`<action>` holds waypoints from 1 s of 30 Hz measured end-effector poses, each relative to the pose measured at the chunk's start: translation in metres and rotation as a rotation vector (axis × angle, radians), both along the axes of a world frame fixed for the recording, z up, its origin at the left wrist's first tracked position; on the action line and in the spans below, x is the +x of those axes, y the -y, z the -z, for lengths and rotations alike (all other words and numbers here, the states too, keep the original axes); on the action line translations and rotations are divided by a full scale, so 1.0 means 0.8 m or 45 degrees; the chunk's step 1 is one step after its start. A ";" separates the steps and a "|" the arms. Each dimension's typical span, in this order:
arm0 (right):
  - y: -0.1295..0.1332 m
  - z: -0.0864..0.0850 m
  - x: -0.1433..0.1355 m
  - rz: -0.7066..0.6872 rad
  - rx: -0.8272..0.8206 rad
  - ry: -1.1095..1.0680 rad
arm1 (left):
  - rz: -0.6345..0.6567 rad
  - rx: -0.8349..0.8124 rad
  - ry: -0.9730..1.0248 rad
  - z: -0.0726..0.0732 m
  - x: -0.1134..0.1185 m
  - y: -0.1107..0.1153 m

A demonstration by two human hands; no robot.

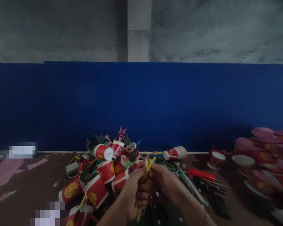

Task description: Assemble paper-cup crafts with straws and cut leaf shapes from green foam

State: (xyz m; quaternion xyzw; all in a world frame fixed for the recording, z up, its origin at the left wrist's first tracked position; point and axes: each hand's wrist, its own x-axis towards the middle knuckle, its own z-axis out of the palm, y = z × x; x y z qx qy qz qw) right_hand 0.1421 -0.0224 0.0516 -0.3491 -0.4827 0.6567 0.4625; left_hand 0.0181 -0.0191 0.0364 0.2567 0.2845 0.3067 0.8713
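My left hand [132,190] is closed around thin yellow straws [151,164]. Two upper ends cross above the fingers, and lower ends poke out below the fist. Fingers hide the middle of the straws. Against it, my right hand [166,180] has its fingers bent in at the crossing and pinches there. Just left of the hands lies a heap of red paper cups [106,171] with white rims and gold emblems, tipped at many angles. A rabbit-face cutout [121,133] stands up from one cup at the top of the heap.
A red-handled tool [201,174] and black tools [218,201] lie on the brown table right of my hands. Stacked cups [175,153] lie near the blue wall panel [141,103]. More cups with pink discs [264,157] crowd the far right. Pink paper [4,172] lies left.
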 end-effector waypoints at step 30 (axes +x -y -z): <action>-0.027 0.015 0.016 0.594 0.170 -0.035 | 0.099 0.217 -0.102 0.008 0.005 0.001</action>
